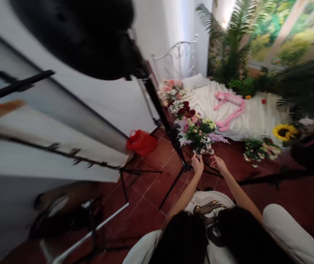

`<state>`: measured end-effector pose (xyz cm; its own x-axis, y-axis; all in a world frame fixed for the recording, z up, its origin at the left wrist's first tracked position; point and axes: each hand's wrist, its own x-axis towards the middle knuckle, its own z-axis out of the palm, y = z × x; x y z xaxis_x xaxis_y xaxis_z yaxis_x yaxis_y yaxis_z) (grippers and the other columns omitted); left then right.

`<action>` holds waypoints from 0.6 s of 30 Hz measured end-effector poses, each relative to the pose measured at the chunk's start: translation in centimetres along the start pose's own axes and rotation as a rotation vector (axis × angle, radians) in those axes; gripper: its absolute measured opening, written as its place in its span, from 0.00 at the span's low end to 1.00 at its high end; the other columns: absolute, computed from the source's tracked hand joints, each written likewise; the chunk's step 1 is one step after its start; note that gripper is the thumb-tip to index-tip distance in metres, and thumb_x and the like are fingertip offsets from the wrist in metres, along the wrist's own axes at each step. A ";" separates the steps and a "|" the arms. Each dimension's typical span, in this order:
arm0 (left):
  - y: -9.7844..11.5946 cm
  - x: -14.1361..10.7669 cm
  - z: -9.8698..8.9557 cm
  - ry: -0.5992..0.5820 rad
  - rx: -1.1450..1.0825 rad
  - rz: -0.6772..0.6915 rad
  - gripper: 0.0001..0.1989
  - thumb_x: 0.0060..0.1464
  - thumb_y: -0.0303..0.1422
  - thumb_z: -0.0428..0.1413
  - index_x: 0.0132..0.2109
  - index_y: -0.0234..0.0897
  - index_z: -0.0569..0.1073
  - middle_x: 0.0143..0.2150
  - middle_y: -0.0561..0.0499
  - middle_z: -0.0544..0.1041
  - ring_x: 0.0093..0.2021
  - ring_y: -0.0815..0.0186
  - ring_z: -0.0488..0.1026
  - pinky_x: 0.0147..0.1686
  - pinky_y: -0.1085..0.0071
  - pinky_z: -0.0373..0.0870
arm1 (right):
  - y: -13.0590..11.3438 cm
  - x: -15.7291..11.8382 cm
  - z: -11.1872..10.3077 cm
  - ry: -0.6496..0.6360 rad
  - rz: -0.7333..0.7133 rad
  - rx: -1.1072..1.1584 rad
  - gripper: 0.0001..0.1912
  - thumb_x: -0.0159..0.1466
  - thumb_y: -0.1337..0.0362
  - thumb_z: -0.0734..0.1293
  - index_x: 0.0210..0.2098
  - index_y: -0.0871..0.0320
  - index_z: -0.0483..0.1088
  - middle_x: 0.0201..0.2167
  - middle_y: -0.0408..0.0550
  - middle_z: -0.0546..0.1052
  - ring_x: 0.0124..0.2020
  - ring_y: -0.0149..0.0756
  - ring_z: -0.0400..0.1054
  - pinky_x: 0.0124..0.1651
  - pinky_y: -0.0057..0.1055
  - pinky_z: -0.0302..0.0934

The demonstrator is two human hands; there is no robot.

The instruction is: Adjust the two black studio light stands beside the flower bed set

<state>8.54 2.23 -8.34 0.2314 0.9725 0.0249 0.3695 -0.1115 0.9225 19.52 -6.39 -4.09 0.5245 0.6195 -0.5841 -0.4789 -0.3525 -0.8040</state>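
My left hand (pixel 198 164) is at the lower edge of a mixed flower arrangement (pixel 198 126), its thumb and fingertips brought together beside small white blossoms (pixel 204 146). Whatever lies in that pinch is too small to make out. Just right of the blossoms is my right hand (pixel 219 164), fingers apart and pointing left, with nothing visible in them. Pink, purple, dark red and white flowers make up the arrangement, and a lilac spray (pixel 217 138) sticks out to its right.
A black light stand (pixel 162 110) rises close on the left, its legs spread over the red tiled floor (pixel 157 187). Behind the flowers is a bed with a cream cover (pixel 256 119) and a pink plush toy (pixel 232 110). A red plastic bag (pixel 141 142) and a sunflower (pixel 285 132) flank them.
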 end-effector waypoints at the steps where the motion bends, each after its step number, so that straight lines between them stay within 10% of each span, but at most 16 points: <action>1: 0.4 -0.6 1.6 -0.123 -0.011 0.033 0.23 0.58 0.46 0.46 0.53 0.33 0.64 0.49 0.36 0.70 0.45 0.60 0.73 0.48 0.60 0.67 | 1.0 -0.9 -1.8 0.069 0.016 0.047 0.12 0.63 0.54 0.62 0.36 0.56 0.70 0.17 0.41 0.70 0.14 0.26 0.63 0.30 0.28 0.70; 7: 6.7 -5.5 10.8 -0.729 -0.190 0.328 0.19 0.59 0.45 0.46 0.48 0.35 0.68 0.45 0.42 0.73 0.47 0.64 0.72 0.50 0.62 0.67 | 4.7 -7.5 -11.2 0.492 -0.024 0.572 0.10 0.66 0.61 0.58 0.32 0.54 0.70 0.19 0.43 0.71 0.18 0.28 0.68 0.33 0.28 0.72; 12: 12.4 -12.9 16.3 -1.110 -0.325 0.565 0.19 0.60 0.44 0.45 0.51 0.36 0.67 0.49 0.43 0.73 0.50 0.64 0.71 0.54 0.62 0.65 | 5.8 -13.4 -16.6 0.585 -0.099 1.050 0.15 0.68 0.64 0.54 0.30 0.56 0.69 0.17 0.41 0.71 0.18 0.26 0.68 0.35 0.25 0.71; 18: 15.3 -17.1 19.9 -1.191 -0.313 0.681 0.23 0.59 0.44 0.46 0.56 0.36 0.62 0.55 0.40 0.69 0.56 0.62 0.66 0.58 0.61 0.60 | 6.5 -17.9 -19.1 0.700 -0.217 1.207 0.13 0.68 0.66 0.56 0.33 0.59 0.70 0.17 0.40 0.72 0.19 0.25 0.68 0.34 0.26 0.70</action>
<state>28.15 -20.21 -2.37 0.9524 -0.0240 0.3039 -0.2982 -0.2809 0.9122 20.43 -33.21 -1.00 0.7296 -0.0138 -0.6837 -0.4574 0.7334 -0.5029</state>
